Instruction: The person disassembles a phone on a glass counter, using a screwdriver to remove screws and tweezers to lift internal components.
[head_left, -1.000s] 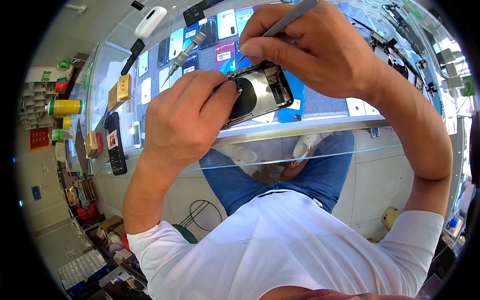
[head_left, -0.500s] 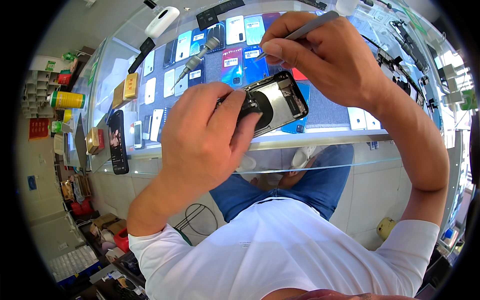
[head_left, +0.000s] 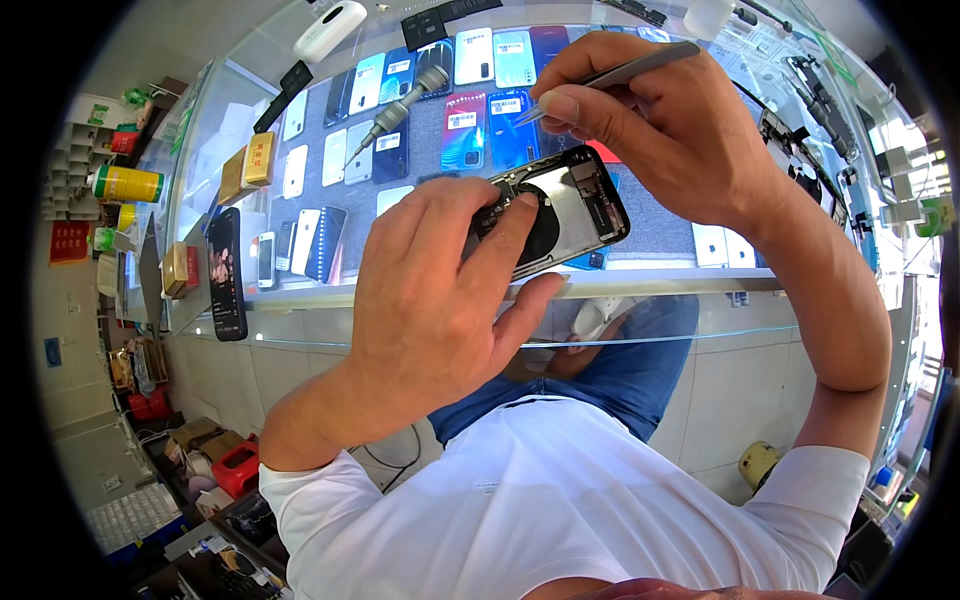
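Note:
An opened phone housing, its metal inside and a round black pad showing, lies tilted above the near edge of the glass counter. My left hand grips its left end, the index fingertip pressing on small parts next to the black pad. The left thumb sticks out below the phone's edge, and the other fingers hide that end. Above the phone's far right corner, my right hand pinches grey tweezers. Their tips point left, apart from the phone, over a blue phone in the display.
Several phones rest on grey cloth beneath the counter's glass. A screwdriver lies on top, left of centre. A black phone and small yellow boxes are at the left. Dark phone parts lie at the right.
My left index finger has moved onto the parts inside the phone, and the thumb has come off it, downward. The phone has shifted slightly right. The tweezers are still in my right hand.

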